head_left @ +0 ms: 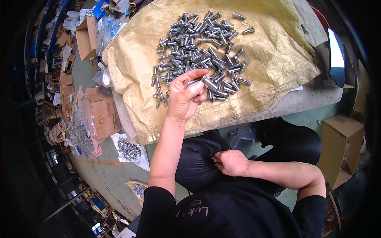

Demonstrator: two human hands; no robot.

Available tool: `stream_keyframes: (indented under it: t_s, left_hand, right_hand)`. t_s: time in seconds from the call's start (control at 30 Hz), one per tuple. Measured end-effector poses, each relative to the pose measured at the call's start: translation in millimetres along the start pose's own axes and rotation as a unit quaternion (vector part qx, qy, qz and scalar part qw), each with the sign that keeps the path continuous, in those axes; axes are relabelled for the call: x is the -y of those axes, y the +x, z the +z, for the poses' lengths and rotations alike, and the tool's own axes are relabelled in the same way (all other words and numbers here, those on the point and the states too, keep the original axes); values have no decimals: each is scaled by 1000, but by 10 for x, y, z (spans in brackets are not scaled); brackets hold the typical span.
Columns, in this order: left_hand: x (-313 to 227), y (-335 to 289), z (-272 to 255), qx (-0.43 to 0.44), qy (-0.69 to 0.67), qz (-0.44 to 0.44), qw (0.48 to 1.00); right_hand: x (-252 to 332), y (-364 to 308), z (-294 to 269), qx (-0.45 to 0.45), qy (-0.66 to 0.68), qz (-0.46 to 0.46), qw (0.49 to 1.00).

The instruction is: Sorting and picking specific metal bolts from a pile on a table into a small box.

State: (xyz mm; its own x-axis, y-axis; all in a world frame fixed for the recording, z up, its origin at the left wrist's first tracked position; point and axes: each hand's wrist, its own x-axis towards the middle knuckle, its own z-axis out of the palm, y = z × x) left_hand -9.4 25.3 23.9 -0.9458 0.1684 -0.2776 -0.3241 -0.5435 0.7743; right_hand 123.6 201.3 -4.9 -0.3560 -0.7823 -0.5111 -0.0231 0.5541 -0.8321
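Observation:
My left hand [187, 95] is raised over the near part of a big pile of shiny metal bolts [188, 51]. Its thumb and fingers pinch one silver bolt [210, 84] with a flared head and a plain-looking shank. Below it, the pile spreads over a yellowish woven sheet [274, 59] draped on the table. Over my thigh, my right hand [233, 163] is closed with its fingers curled, against the black trousers [198, 166]. Whatever it may hold is hidden.
A dark flat device with a bright screen [336, 57] stands at the table's right end. An open cardboard box [342, 146] is on the floor at right. More boxes [104, 113] and a white bag with small metal parts [129, 150] lie to the left.

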Motion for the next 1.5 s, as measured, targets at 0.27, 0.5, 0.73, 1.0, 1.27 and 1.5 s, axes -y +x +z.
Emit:
stream_keyframes:
  t_s: [0.27,0.5,0.73,1.0,1.27,1.5]
  left_hand:
    - [17,196,-245,-200,455,49,867]
    - [209,509,10,-74,689,175,699]
    - [245,652,-14,-10,777,168,607]
    - [200,268,-138,10,775,138,616]
    - [103,-19,-216,69,781,66,617]
    - [-68,339,-325,-56,831,101,544]
  right_hand:
    - [3,-5,4,-2,10,1,1000]
    - [1,-2,-1,3,14,6,1000]
    - [5,-9,-19,4,14,2,1000]
    - [7,-20,-8,-11,9,-11,1000]
    - [3,-30,-7,-7,10,-5,1000]
    - [-24,5,49,-8,8,-5,1000]
